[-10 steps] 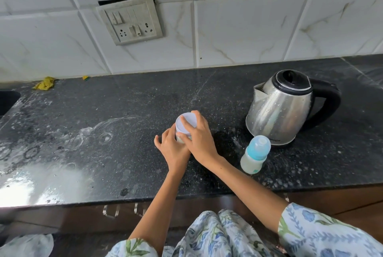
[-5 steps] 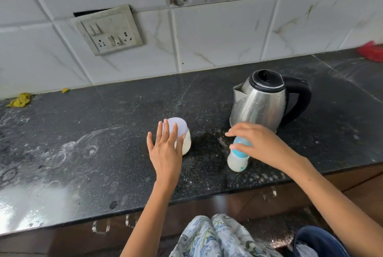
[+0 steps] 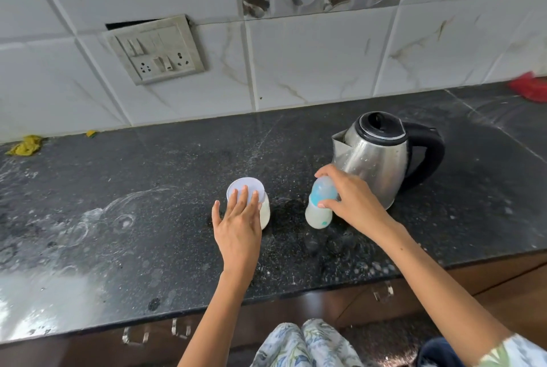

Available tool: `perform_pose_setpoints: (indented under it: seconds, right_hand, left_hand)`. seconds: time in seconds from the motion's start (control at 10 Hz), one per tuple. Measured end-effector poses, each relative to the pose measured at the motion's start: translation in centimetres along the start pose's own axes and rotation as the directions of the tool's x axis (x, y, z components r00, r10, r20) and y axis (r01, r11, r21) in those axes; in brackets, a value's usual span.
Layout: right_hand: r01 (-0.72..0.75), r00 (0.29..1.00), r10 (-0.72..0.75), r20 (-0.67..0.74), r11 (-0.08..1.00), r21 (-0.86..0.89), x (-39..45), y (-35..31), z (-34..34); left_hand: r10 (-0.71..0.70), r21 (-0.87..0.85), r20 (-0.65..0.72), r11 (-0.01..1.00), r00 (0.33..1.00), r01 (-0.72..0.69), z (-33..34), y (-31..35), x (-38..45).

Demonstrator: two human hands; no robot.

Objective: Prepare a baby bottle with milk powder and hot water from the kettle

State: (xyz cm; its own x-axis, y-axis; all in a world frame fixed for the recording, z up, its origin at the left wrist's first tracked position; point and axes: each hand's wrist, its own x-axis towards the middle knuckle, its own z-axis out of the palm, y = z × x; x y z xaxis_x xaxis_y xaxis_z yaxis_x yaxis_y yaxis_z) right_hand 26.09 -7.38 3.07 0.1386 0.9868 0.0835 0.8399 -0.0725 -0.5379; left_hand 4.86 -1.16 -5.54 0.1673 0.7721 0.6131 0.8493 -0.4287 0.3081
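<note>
A small baby bottle (image 3: 319, 212) with a pale blue cap and white milk inside stands on the black counter (image 3: 165, 236), tilted slightly. My right hand (image 3: 352, 201) grips its cap and neck. To its left a small jar (image 3: 265, 212) of white powder stands upright with a lilac-white lid (image 3: 245, 189). My left hand (image 3: 236, 224) hovers over the jar's near side, fingers spread, holding nothing. The steel kettle (image 3: 376, 159) with black lid and handle stands just behind the bottle.
A tiled wall with a switchboard (image 3: 157, 50) rises behind the counter. A yellow scrap (image 3: 25, 146) lies at the far left, a red object (image 3: 529, 87) at the far right. Wet, dusty smears cover the counter's left part. The counter's front edge (image 3: 266, 298) runs below my forearms.
My right hand left the jar's lid, went right and closed on the bottle. My left hand let go of the jar and spread its fingers. The view turned right.
</note>
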Motion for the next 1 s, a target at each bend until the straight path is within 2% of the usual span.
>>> perform_pose_setpoints:
  seconds: [0.3, 0.7, 0.8, 1.0]
  right_hand:
    - [0.083, 0.995, -0.081, 0.049, 0.996, -0.025, 3.6, -0.8, 2.4]
    - [0.097, 0.995, -0.091, 0.046, 0.986, -0.136, 3.3, -0.7, 2.7]
    - [0.11, 0.994, -0.111, -0.001, 0.983, -0.146, 2.6, -0.7, 3.2]
    - [0.11, 0.953, -0.159, -0.259, 0.975, -0.193, 1.7, -0.5, 2.9]
  left_hand:
    - [0.038, 0.021, -0.019, 0.999, 0.999, -0.037, 0.5, -0.3, -0.2]
    - [0.091, -0.044, -0.018, 0.995, 0.996, -0.092, 0.7, -1.1, -0.1]
    - [0.121, -0.047, -0.018, 0.991, 0.993, -0.121, 0.5, -1.2, -0.4]
    - [0.104, -0.059, 0.026, 0.993, 0.994, -0.103, -1.1, -0.5, -0.3]
